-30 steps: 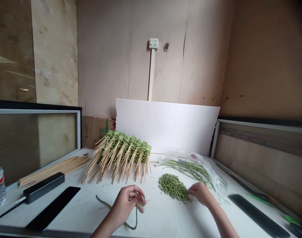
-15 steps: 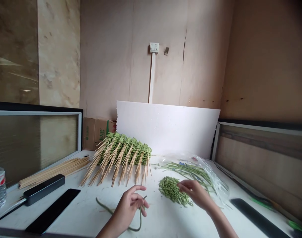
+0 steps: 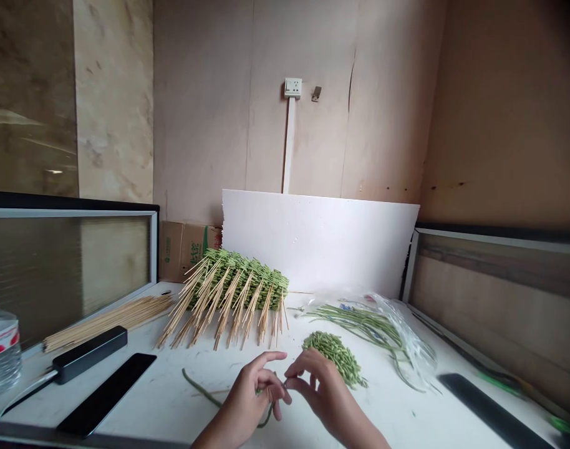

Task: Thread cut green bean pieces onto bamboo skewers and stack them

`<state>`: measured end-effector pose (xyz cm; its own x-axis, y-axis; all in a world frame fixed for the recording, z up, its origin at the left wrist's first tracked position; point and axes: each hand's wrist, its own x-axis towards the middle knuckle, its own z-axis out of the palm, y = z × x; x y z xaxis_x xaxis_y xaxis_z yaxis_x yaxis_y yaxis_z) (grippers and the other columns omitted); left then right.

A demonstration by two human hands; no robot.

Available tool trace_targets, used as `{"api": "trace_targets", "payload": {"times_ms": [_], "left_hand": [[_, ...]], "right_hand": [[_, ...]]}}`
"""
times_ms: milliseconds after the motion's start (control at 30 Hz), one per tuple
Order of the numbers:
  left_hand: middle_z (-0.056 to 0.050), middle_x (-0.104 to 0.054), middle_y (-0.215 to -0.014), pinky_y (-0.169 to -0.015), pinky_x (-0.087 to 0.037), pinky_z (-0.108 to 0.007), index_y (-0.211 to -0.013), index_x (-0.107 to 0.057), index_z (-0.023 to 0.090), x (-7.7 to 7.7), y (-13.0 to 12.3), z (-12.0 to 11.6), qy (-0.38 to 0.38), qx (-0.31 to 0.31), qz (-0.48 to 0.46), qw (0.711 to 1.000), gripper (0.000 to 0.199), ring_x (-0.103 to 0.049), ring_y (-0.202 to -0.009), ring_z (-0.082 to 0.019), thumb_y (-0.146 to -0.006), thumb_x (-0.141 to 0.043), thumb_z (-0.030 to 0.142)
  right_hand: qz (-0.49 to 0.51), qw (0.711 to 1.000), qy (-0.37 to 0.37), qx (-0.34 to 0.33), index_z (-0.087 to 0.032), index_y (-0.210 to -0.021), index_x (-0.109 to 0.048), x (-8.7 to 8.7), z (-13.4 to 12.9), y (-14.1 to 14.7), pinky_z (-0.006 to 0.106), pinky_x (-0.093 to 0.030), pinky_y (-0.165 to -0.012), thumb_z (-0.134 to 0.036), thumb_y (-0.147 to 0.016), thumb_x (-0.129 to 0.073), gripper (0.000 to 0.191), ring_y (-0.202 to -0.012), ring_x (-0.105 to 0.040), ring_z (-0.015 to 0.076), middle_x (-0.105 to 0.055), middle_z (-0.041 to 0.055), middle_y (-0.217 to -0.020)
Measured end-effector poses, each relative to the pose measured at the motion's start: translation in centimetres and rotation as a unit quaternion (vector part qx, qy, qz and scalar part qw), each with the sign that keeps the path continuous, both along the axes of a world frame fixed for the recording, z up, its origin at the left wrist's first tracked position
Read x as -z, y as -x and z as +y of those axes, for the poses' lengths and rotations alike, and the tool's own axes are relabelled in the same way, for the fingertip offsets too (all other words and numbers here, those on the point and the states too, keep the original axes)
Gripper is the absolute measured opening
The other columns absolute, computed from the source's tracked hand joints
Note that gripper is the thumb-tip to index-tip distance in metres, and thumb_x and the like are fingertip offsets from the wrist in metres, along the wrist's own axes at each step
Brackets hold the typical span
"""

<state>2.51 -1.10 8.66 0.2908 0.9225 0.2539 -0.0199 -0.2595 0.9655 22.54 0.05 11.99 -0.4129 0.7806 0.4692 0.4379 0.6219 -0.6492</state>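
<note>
A long green bean runs across the table and loops below my left hand, whose bent fingers are closed around it. Close against those fingertips, my right hand pinches the bean's end between thumb and index finger; the fingers cover most of that end. A pile of short cut bean pieces lies just behind my right hand. A thin stick lies partly hidden near the bean, left of my left hand.
Skewers threaded with bean pieces are stacked at the back, sticks pointing forward. Bare skewers lie left, near a black box, a dark flat panel and a water bottle. Long beans rest in a plastic bag at right.
My right hand has moved left from the pile of cut pieces to my left hand, and its fingers now meet the bean's end. My left hand keeps its hold.
</note>
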Motion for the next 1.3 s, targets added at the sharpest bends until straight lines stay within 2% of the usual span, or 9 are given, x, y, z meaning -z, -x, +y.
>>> {"api": "trace_targets", "payload": {"times_ms": [133, 233, 433, 667, 833, 967, 1067, 1200, 1300], "left_hand": [[-0.009, -0.077, -0.084, -0.08, -0.053, -0.036, -0.117, -0.069, 0.012, 0.1, 0.3, 0.3, -0.011, -0.015, 0.045, 0.999, 0.046, -0.069, -0.065, -0.018, -0.087, -0.076, 0.047], [-0.01, -0.078, -0.085, -0.08, -0.054, -0.036, -0.099, -0.073, 0.011, -0.1, 0.5, 0.4, -0.028, -0.029, 0.058, 0.998, 0.039, -0.069, -0.067, -0.019, -0.088, -0.075, 0.048], [-0.009, -0.079, -0.086, -0.075, -0.055, -0.034, -0.103, -0.076, 0.013, -0.9, 0.6, -0.4, -0.034, -0.042, 0.078, 0.996, 0.036, -0.068, -0.066, -0.018, -0.091, -0.072, 0.047], [-0.009, -0.078, -0.085, -0.071, -0.056, -0.032, -0.105, -0.073, 0.012, -1.3, 0.6, -0.8, -0.035, -0.022, 0.073, 0.996, 0.037, -0.066, -0.059, -0.015, -0.093, -0.071, 0.047], [-0.007, -0.076, -0.083, -0.066, -0.054, -0.029, -0.098, -0.076, 0.014, -2.3, 0.9, -1.4, -0.061, -0.011, 0.1, 0.993, 0.028, -0.061, -0.059, -0.014, -0.097, -0.064, 0.04], [-0.006, -0.074, -0.077, -0.068, -0.052, -0.027, -0.081, -0.077, 0.015, -2.6, 0.9, -1.7, -0.103, -0.014, 0.123, 0.987, 0.022, -0.062, -0.064, -0.014, -0.095, -0.062, 0.024], [-0.005, -0.073, -0.072, -0.069, -0.052, -0.026, -0.077, -0.077, 0.014, -2.4, 0.8, -1.7, -0.133, -0.003, 0.119, 0.984, 0.024, -0.065, -0.068, -0.016, -0.09, -0.057, 0.011], [-0.004, -0.071, -0.068, -0.07, -0.053, -0.027, -0.075, -0.075, 0.014, -2.2, 0.9, -1.6, -0.117, 0.029, 0.115, 0.986, 0.027, -0.066, -0.066, -0.015, -0.087, -0.053, 0.006], [-0.004, -0.072, -0.072, -0.071, -0.054, -0.029, -0.082, -0.075, 0.015, -2.4, 1.2, -1.5, -0.084, 0.025, 0.103, 0.991, 0.022, -0.066, -0.064, -0.015, -0.093, -0.056, 0.015]], "right_hand": [[0.006, 1.0, -0.002, 0.026, -0.023, -0.091, -0.073, -0.2, 0.7, -1.2, 0.03, -0.05, -0.065, -0.043, -0.096, -0.066, 0.022, -0.077, -0.063, 0.02, -0.07, 0.0055, -0.09], [0.002, 1.0, 0.007, 0.018, -0.023, -0.095, -0.073, -0.8, 0.5, -1.9, 0.031, -0.052, -0.066, -0.049, -0.096, -0.065, 0.028, -0.08, -0.065, 0.0203, -0.071, 0.0066, -0.094], [-0.012, 0.999, 0.026, -0.025, -0.026, -0.105, -0.077, -2.1, -0.9, -1.6, 0.032, -0.055, -0.068, -0.053, -0.092, -0.07, 0.031, -0.083, -0.067, 0.0217, -0.072, 0.0073, -0.094], [-0.006, 0.998, -0.048, -0.038, -0.026, -0.102, -0.079, -1.8, -1.0, -0.7, 0.031, -0.052, -0.064, -0.047, -0.098, -0.064, 0.026, -0.087, -0.062, 0.0236, -0.071, 0.0082, -0.088], [0.002, 0.993, -0.102, -0.063, -0.024, -0.096, -0.075, -1.0, -0.8, -0.3, 0.035, -0.05, -0.068, -0.031, -0.101, -0.062, 0.016, -0.084, -0.057, 0.0232, -0.07, 0.0077, -0.084], [0.02, 0.988, -0.122, -0.094, -0.023, -0.086, -0.071, -0.3, -0.9, 0.3, 0.037, -0.048, -0.073, -0.011, -0.099, -0.055, 0.023, -0.085, -0.056, 0.0226, -0.069, 0.0059, -0.082], [0.042, 0.985, -0.118, -0.117, -0.024, -0.084, -0.071, 0.0, -0.9, 0.7, 0.037, -0.048, -0.075, -0.005, -0.095, -0.055, 0.027, -0.084, -0.058, 0.0219, -0.069, 0.0044, -0.08], [0.06, 0.984, -0.098, -0.134, -0.024, -0.081, -0.071, 0.0, -1.0, 0.8, 0.036, -0.049, -0.076, -0.011, -0.096, -0.061, 0.022, -0.083, -0.06, 0.0213, -0.069, 0.0037, -0.077], [0.064, 0.987, -0.102, -0.105, -0.024, -0.085, -0.072, -0.2, -0.8, 0.4, 0.035, -0.049, -0.073, -0.02, -0.096, -0.067, 0.013, -0.079, -0.06, 0.0205, -0.07, 0.004, -0.079]]}}
